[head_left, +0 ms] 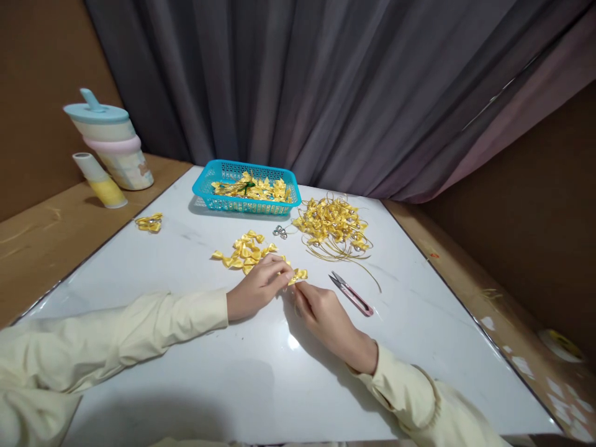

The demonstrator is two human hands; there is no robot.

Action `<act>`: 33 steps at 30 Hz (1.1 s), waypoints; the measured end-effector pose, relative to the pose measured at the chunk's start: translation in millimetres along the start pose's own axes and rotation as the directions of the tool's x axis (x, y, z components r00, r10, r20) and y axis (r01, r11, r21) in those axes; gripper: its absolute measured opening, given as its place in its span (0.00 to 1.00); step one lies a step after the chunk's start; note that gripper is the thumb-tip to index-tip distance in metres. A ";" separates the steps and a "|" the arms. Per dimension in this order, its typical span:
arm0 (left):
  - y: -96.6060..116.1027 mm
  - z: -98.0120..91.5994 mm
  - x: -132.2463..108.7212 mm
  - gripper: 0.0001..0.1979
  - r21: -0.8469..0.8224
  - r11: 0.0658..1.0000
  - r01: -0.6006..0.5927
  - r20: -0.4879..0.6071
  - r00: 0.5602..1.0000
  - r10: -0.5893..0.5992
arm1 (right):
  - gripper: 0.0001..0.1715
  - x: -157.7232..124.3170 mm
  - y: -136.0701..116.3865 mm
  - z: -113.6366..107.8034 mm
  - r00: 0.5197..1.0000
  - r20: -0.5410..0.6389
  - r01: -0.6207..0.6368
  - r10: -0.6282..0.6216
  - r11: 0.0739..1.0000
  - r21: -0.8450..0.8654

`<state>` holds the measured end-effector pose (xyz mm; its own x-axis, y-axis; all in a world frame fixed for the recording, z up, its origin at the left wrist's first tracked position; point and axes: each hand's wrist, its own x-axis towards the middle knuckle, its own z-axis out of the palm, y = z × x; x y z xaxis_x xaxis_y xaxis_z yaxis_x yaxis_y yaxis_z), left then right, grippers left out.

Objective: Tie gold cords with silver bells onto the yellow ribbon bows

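Observation:
My left hand and my right hand meet at the middle of the white table, both pinching one small yellow ribbon bow between their fingertips. Just behind my left hand lies a loose pile of yellow bows. A pair of pink-handled thread snips rests on the table right of my right hand. Both arms wear cream sleeves.
A blue plastic basket holding yellow bows stands at the back. A heap of bows on gold wires lies to its right, small silver beads beside it. One bow lies at the left edge. Stacked cups stand far left.

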<state>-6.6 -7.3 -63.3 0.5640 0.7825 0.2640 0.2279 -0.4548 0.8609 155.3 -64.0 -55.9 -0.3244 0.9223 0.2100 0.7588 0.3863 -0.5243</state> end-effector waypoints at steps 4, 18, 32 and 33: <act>-1.9 0.8 -0.3 0.12 0.048 0.999 -0.018 0.010 1.000 0.018 | 0.15 0.5 -0.1 -0.1 1.000 -0.008 0.000 0.000 1.000 0.007; -9.1 4.6 -2.0 0.10 0.208 0.964 -0.165 0.065 0.986 0.154 | 0.12 1.5 1.0 -7.5 0.996 0.092 -0.003 0.018 0.986 -0.167; -2.6 3.7 -6.1 0.09 0.282 0.913 -0.294 0.117 0.955 0.271 | 0.27 13.0 1.6 -37.0 0.971 0.154 0.179 -0.184 0.983 0.047; -3.0 3.7 -5.8 0.08 0.271 0.921 -0.280 0.108 0.960 0.260 | 0.27 14.1 1.8 -34.8 0.971 0.134 0.189 -0.197 0.979 0.069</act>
<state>-7.6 -12.1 -69.0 0.6858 0.5866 0.4307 0.2672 -0.7534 0.6008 171.7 -49.9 -25.1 -0.5404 0.8181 0.1968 0.6426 0.5522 -0.5311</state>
